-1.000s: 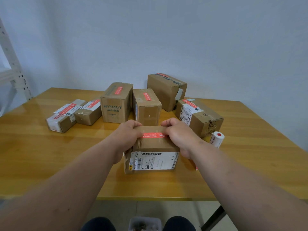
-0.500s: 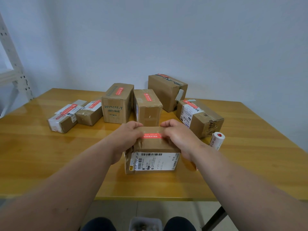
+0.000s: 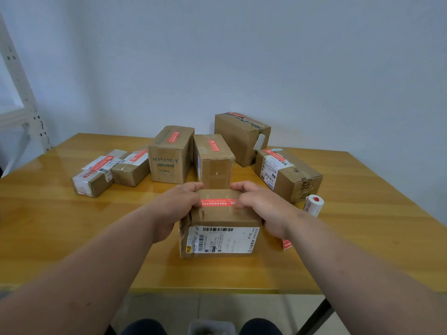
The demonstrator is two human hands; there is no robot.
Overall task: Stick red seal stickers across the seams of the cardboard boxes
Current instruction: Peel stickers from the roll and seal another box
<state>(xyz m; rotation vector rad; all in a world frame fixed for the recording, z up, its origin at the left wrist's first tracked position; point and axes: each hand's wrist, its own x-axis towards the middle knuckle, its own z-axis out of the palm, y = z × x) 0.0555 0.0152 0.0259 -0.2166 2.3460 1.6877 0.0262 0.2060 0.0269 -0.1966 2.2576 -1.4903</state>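
Head view: I observe the near cardboard box (image 3: pixel 219 228) on the wooden worktop (image 3: pixel 362 213), shipping label facing me. A red seal sticker (image 3: pixel 219 203) lies across its top, running left to right. The left hand (image 3: pixel 177 205) curls over the box's left top edge, its grip closed on the box, thumb at the sticker's left end. The right hand (image 3: pixel 262 207) grips the right top edge likewise, thumb on the sticker's right end.

Six other boxes (image 3: pixel 170 154) stand behind, each showing a red sticker. A sticker roll (image 3: pixel 313 205) lies just beside the right-hand box (image 3: pixel 287 175); a loose red sticker (image 3: pixel 287 244) shows below the right wrist.

Assessment: the pressing-down step is in hand on what appears to be the last box. Next move calls for firm smoothing of both sticker ends, then release.
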